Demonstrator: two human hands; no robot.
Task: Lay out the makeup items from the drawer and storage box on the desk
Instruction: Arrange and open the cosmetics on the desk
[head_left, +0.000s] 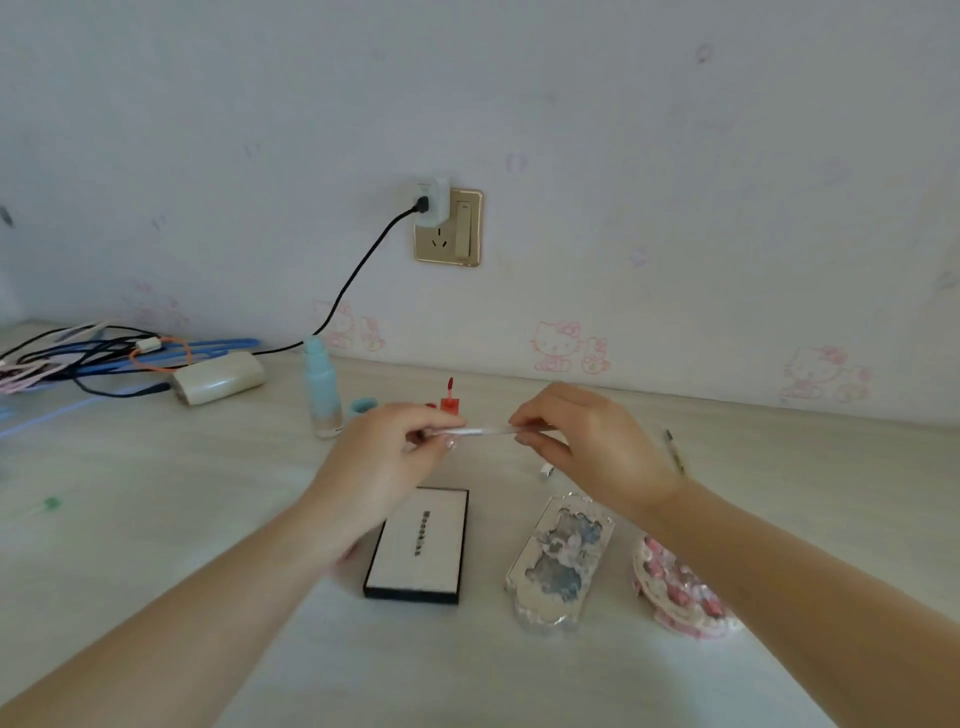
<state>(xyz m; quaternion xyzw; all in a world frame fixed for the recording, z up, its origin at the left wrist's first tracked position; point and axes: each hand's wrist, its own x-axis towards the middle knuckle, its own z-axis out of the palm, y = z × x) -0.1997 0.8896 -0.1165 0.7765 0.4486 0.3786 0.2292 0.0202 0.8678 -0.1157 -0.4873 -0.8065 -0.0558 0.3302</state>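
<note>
Both hands hold a thin clear makeup stick (485, 431) level above the desk; my left hand (387, 467) pinches its left end and my right hand (587, 447) its right end. Below them lie a white palette with a black rim (421, 545), a silvery blue ornate compact (561, 561) and a pink ornate compact (675, 592), partly under my right forearm. Behind my left hand stand a light blue bottle (323, 387), its blue cap (362, 406) and a red lip gloss (450, 399) with its wand up. A thin pencil (674, 451) lies to the right.
A tangle of cables (98, 353) and a cream adapter (218, 378) lie at the back left of the pale desk (156, 519). A black cord runs up to a wall socket (449, 226). A small green-tipped item (49, 504) lies at the far left.
</note>
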